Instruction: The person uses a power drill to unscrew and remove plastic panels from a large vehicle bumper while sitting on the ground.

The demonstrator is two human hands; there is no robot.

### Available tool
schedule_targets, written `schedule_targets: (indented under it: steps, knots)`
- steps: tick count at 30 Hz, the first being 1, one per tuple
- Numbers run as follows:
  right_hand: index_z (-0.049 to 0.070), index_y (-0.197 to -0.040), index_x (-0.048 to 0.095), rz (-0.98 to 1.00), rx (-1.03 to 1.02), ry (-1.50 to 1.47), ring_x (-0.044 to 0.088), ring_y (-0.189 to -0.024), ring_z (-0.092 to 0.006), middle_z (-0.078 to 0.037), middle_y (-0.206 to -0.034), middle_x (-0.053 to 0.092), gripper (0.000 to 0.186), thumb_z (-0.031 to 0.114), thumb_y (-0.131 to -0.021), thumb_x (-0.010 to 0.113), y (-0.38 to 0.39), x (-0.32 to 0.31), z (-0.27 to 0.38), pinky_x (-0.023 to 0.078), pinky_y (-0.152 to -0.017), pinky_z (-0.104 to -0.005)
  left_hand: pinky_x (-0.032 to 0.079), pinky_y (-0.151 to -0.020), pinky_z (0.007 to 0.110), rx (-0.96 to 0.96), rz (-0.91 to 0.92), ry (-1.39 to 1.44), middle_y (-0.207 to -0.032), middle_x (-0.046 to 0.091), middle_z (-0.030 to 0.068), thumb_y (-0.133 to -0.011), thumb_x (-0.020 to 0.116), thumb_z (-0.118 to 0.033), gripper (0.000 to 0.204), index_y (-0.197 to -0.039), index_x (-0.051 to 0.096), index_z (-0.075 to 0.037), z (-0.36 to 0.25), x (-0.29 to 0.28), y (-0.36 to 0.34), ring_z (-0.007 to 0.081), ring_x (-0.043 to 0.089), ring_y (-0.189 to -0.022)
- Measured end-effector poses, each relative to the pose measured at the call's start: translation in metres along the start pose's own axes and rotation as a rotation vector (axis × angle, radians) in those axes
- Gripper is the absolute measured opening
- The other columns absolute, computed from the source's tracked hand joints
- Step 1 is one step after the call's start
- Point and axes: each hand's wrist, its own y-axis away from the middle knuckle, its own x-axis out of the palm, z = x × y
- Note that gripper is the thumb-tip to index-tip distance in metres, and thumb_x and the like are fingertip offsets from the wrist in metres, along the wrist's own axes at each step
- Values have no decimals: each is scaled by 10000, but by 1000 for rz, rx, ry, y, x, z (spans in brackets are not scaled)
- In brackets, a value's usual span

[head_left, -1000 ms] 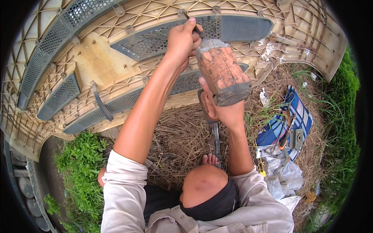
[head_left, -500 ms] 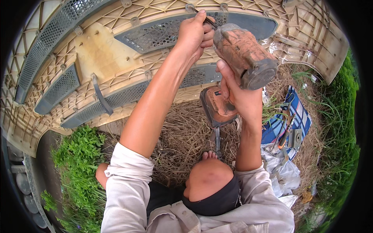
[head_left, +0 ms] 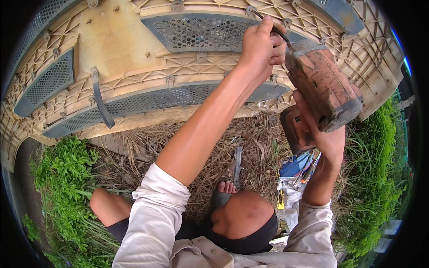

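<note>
A worn orange and grey cordless drill (head_left: 328,80) is gripped from below by my right hand (head_left: 330,138), its body tilted up and to the left. A long dark driver bit (head_left: 282,35) runs from its chuck to a small mounting tab (head_left: 251,10). Around the bit, my left hand (head_left: 259,51) has its fingers closed. Behind both hands stands a large cream ribbed plastic panel (head_left: 116,38), apparently a vehicle bumper seen from inside. Dark grey mesh grilles (head_left: 201,33) are fixed to it by several tabs. Whether a screw sits at the bit's tip is too small to tell.
Dry straw (head_left: 196,152) covers the ground below the panel. A loose grey strap (head_left: 102,100) hangs from the panel's lower left. Beside my right forearm lie a blue bag (head_left: 295,165) and crumpled plastic (head_left: 290,205). Leafy plants (head_left: 67,178) grow left, tall grass (head_left: 375,178) right.
Both hands, with the drill and bit, have shifted right relative to the panel, to another tab. The view has moved too. Both grips stay closed.
</note>
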Motion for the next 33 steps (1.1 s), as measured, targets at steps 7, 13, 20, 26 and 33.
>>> schedule_targets:
  steps: [7,13,20,26,33]
  knots:
    - [-10,-1085,666,-184,398,-823,410,-443,-42,-4,-725,599,188,119,-949,658,-8,20,25,260,-408,-212,244,-393,276,-24,-16,-36,-584,362,-28,-1091,299,-331,471,-901,555,17,2,-5,-9,79,283,-431]
    - [-38,-1201,590,-174,394,-813,420,-408,-82,-83,-746,609,289,134,-969,603,5,21,16,306,-365,-226,464,-495,398,1025,-264,-1531,-615,617,154,-934,632,-184,165,-891,576,-34,-41,-30,-14,311,607,-522]
    - [-34,-1163,612,-178,343,-917,434,-438,-69,-81,-835,647,255,127,-965,620,0,15,19,308,-387,-214,539,-696,429,729,11,-1948,-848,712,183,-870,694,-189,258,-1122,706,-138,-76,-22,-24,363,694,-777]
    - [-18,-1070,658,-259,265,-702,466,-462,-53,-21,-778,643,213,158,-952,672,6,38,31,329,-412,-220,551,-746,386,651,84,-1939,-957,726,153,-855,715,-143,267,-1122,726,-141,-85,-27,-29,318,708,-833]
    - [-33,-1100,644,-295,262,-712,474,-461,-65,-36,-785,641,247,153,-945,690,11,47,37,342,-413,-219,552,-767,382,582,104,-1931,-986,730,148,-855,696,-129,261,-1115,725,-127,-85,-21,-32,302,710,-855]
